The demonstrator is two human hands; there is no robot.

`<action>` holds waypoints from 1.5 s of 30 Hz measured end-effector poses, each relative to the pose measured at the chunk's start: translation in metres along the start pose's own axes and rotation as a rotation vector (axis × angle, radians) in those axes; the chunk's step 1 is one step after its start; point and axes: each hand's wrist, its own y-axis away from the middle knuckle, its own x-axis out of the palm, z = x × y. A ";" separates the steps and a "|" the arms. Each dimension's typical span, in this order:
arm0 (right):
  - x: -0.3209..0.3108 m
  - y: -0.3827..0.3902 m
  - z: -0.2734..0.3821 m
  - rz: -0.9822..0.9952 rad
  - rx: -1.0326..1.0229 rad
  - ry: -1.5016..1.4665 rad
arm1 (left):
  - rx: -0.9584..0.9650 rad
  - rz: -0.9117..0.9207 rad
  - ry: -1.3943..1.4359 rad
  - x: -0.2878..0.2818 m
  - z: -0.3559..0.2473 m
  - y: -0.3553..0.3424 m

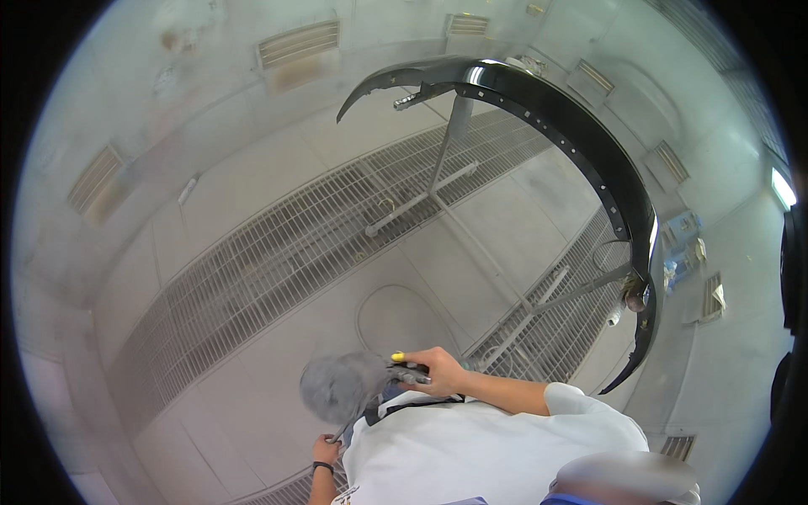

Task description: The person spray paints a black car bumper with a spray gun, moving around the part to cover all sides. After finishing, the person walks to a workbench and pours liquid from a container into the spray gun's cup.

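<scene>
Spray gun (370,383), or what looks like one, with a dull grey rounded cup and a small yellow tip at its top, sits close in front of the person's chest, low in the middle of the view, and it seems the step in hand is readying the tool rather than spraying, since it is held near the body and well apart from the part. Lowest and furthest left of the two, the left hand (324,449) with a dark band at the wrist sits under the cup, its fingers curled in toward the thin stem or hose below; whether they truly pinch it I cannot tell. Just right of the cup, the right hand (439,370) is wrapped round the grip, fingers pressed together around the handle. Next, I judge, the move would call for lifting and turning the nozzle toward the panel while keeping an even stand-off along its curve. Underfoot, a metal floor grating (278,252) of fine parallel bars runs diagonally between smooth pale floor slabs. Further right, a glossy black bumper (581,139), long, thin and strongly arched, with a row of small holes along its inner edge, rests on a grey tubular stand (450,151); its surface shines with a bright highlight, unlike the matt, dusty booth walls (210,76) with their slatted vents
</scene>
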 end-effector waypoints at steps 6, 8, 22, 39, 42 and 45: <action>0.025 -0.122 0.017 0.058 -0.197 0.117 | -0.007 0.099 -0.122 -0.099 -0.010 -0.100; 0.033 -0.164 0.009 0.145 -0.164 0.112 | -0.016 0.070 -0.133 -0.123 -0.022 -0.128; -0.065 -0.528 -0.058 -0.009 -0.148 -0.051 | -0.020 -0.038 -0.109 -0.368 -0.284 -0.392; -0.107 -0.783 -0.104 -0.732 0.405 0.105 | 0.772 0.273 -0.649 -0.506 -0.557 -0.901; -0.111 -0.827 -0.092 -0.694 0.467 0.125 | 0.784 0.307 -0.724 -0.533 -0.628 -0.948; -0.115 -0.856 -0.086 -0.637 0.461 0.153 | 0.801 0.363 -0.773 -0.536 -0.662 -0.982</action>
